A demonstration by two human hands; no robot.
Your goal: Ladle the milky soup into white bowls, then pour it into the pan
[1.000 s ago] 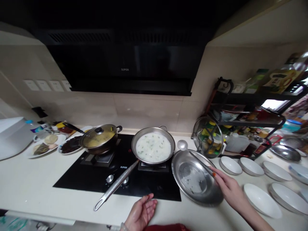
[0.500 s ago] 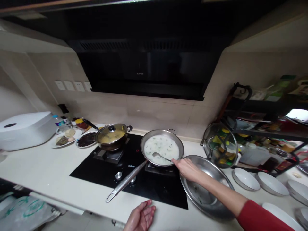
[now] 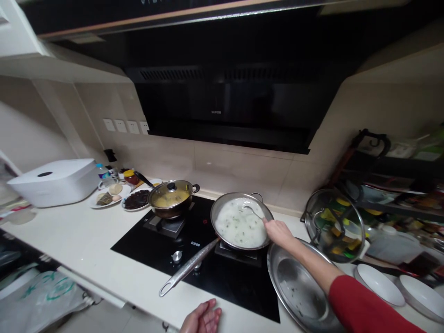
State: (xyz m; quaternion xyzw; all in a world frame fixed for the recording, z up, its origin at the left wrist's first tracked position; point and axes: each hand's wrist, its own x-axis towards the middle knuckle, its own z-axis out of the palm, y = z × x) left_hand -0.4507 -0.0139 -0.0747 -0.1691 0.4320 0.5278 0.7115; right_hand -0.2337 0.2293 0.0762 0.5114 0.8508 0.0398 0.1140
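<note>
My right hand (image 3: 278, 232) is closed around the handle of a metal spoon (image 3: 255, 212), whose bowl end dips into a white, soupy porridge (image 3: 236, 229) with green bits. A steel frying pan (image 3: 269, 241) holds the porridge on the right burner, its long handle (image 3: 189, 268) slanting toward the counter's front edge. Below that handle's right side, my left hand (image 3: 203, 318) hovers palm up with loosely curled fingers and nothing in it. Under my right forearm lies a wide steel basin (image 3: 277, 286) with a little residue inside.
A lidded pot (image 3: 171, 196) sits on the left burner of the black cooktop (image 3: 149, 259). Plates of food (image 3: 137, 200) and a white box (image 3: 55, 182) stand left. A glass lid (image 3: 335, 224) leans at right near white bowls (image 3: 379, 284). The range hood (image 3: 222, 111) overhangs.
My right hand has pushed the spoon from the pan's near middle toward its far right side. The whole view has shifted slightly; my left hand stays low by the counter edge.
</note>
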